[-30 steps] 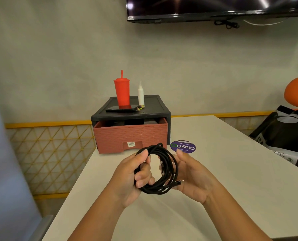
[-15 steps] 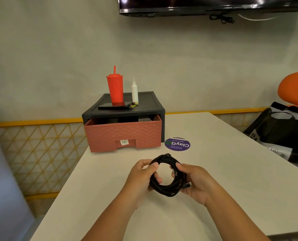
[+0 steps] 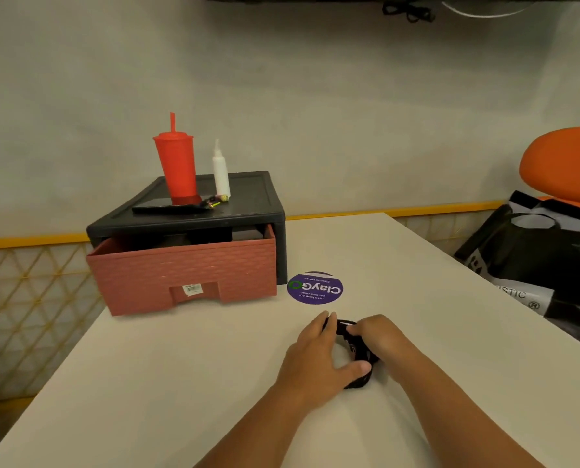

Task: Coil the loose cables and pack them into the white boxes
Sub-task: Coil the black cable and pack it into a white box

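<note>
A coiled black cable (image 3: 358, 358) lies low on the white table (image 3: 180, 383), mostly hidden between my two hands. My left hand (image 3: 315, 358) wraps the coil's left side, fingers over its far edge and thumb under its near edge. My right hand (image 3: 378, 337) covers the coil's right side with fingers curled onto it. No white box is in view.
A black cabinet with a pink drawer (image 3: 184, 275) pulled partly open stands at the back left, with a red tumbler (image 3: 175, 163), a white bottle (image 3: 221, 172) and a dark flat device on top. A purple round sticker (image 3: 315, 288) lies ahead. A black bag (image 3: 535, 265) sits right.
Both hands have lowered the coil from mid-air down to the table and squeezed it into a smaller bundle. The camera has tilted downward.
</note>
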